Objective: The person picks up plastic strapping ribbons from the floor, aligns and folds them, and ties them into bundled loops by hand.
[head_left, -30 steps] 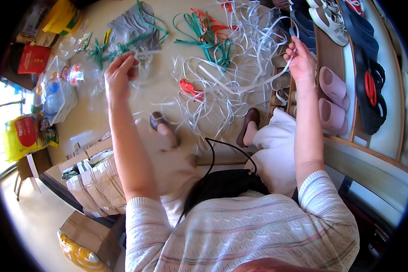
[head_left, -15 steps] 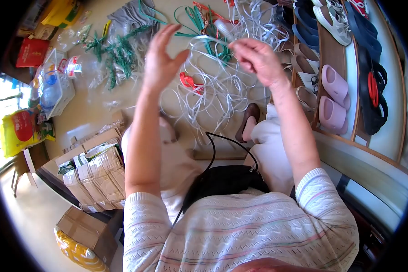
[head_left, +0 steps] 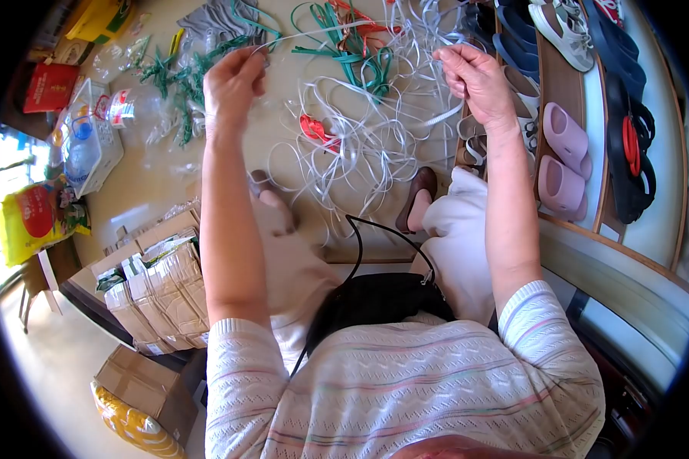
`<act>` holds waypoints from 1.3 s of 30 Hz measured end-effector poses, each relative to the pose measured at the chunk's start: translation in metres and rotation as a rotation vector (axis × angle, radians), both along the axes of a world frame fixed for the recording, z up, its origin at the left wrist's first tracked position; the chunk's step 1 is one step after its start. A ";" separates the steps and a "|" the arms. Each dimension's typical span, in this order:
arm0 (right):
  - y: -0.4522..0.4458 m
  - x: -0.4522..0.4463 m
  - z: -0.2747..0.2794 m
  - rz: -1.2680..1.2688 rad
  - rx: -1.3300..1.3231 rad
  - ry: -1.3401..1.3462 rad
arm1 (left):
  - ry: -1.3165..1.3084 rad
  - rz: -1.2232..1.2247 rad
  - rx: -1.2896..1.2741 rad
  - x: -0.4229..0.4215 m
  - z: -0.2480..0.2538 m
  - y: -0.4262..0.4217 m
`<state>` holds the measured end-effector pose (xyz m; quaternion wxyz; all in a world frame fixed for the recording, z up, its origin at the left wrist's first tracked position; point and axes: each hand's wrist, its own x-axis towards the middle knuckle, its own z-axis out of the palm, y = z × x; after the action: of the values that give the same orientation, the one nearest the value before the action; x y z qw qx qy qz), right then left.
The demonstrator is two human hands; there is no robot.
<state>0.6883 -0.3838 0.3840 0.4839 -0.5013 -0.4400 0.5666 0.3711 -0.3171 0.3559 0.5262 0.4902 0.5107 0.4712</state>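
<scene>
Beige floor [head_left: 149, 187] carries tangled white strips [head_left: 350, 138], above which left hand [head_left: 231, 84] pinches one strand [head_left: 314, 33], apparently separating it, while right hand [head_left: 478, 84] presses fingers together, on what I cannot tell; gentle pulling seems needed next.

One head-worn camera looks forward and steeply down — sweater [head_left: 406, 382] close at bottom centre, left hand [head_left: 230, 90] and right hand [head_left: 481, 86] farther off above, floor [head_left: 282, 103] beyond.

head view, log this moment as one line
left hand: pinching white strip | right hand: closed, contents unclear | loose strapping: tangled on floor
</scene>
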 end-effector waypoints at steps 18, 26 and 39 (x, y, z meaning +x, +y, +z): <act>-0.002 0.002 0.003 -0.002 0.036 0.347 | -0.253 -0.242 -0.134 0.018 -0.002 -0.009; -0.004 -0.013 -0.002 0.052 0.010 0.406 | -0.245 -0.389 -0.231 0.032 -0.002 -0.020; 0.004 0.034 -0.015 -0.176 -0.007 0.883 | 0.047 -1.084 -0.285 0.066 -0.014 -0.054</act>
<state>0.7219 -0.3797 0.3695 0.6698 -0.2488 -0.1452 0.6844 0.4370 -0.3711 0.3423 0.7426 0.6171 0.2556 0.0486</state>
